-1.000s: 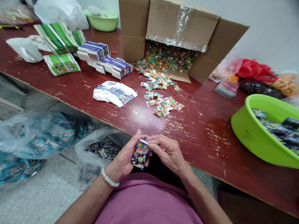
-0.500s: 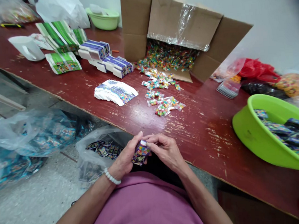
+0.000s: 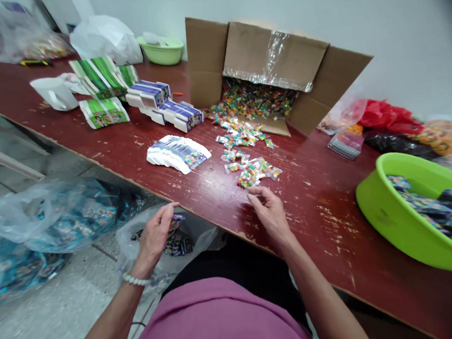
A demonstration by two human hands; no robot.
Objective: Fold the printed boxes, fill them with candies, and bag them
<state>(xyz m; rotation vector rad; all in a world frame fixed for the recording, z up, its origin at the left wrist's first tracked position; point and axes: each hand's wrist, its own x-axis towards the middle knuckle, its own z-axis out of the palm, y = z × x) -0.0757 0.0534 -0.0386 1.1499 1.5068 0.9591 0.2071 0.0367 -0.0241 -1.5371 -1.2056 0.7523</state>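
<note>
My left hand [image 3: 156, 235], with fingers stretched out, hangs over a clear plastic bag [image 3: 128, 238] below the table edge. Just under its fingers shows a small dark purple printed packet [image 3: 176, 219]; I cannot tell whether they touch. More dark packets [image 3: 177, 244] lie in that bag. My right hand [image 3: 270, 213] hovers over the table, thumb and forefinger slightly apart, with nothing visible between them. Closest to it are small clear sachets of colourful candies [image 3: 252, 174]. Left of these lies a fanned stack of flat printed cartons [image 3: 178, 153].
A cardboard box [image 3: 264, 53] spills candy sachets onto the red table [image 3: 312, 184]. A green basin [image 3: 384, 220] of dark packets stands at right. Bundled purple cartons [image 3: 179, 113], green cartons [image 3: 105, 112] and a white mug [image 3: 55, 93] stand at back left. Bags of blue packets [image 3: 74, 211] lie on the floor.
My hands have parted from the purple packet they held together. The left moved left over the plastic bag; the right moved up and right toward the candy sachets. The view tilted up slightly.
</note>
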